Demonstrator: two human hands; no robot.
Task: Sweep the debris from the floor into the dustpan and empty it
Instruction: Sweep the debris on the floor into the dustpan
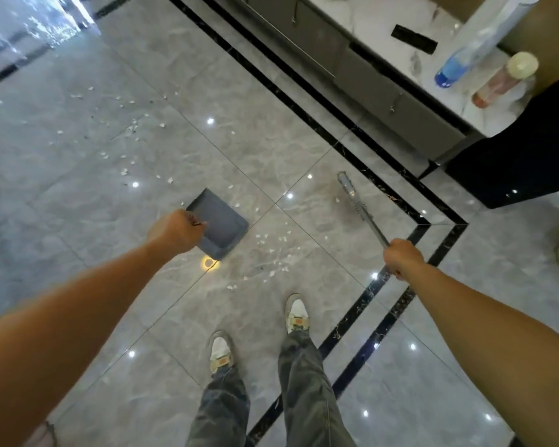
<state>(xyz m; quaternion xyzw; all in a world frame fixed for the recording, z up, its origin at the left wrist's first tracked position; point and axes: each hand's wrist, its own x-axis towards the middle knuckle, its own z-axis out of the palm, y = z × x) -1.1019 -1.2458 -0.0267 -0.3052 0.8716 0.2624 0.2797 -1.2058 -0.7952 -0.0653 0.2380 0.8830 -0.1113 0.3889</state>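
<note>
A grey dustpan (221,221) hangs just above the glossy tiled floor, held by its handle in my left hand (175,232). My right hand (402,258) grips the metal pole of a broom (355,201), whose narrow head points away toward the black floor border. Small white debris scraps (271,250) lie scattered between the dustpan and my feet. More white scraps (123,130) spread across the tiles at the far left. The dustpan's inside looks bare.
A grey cabinet with a marble top (384,69) runs along the upper right, carrying a blue-capped bottle (455,66) and a second bottle (504,79). A dark block (530,150) stands right of it. My shoes (296,314) stand near the black inlay stripes.
</note>
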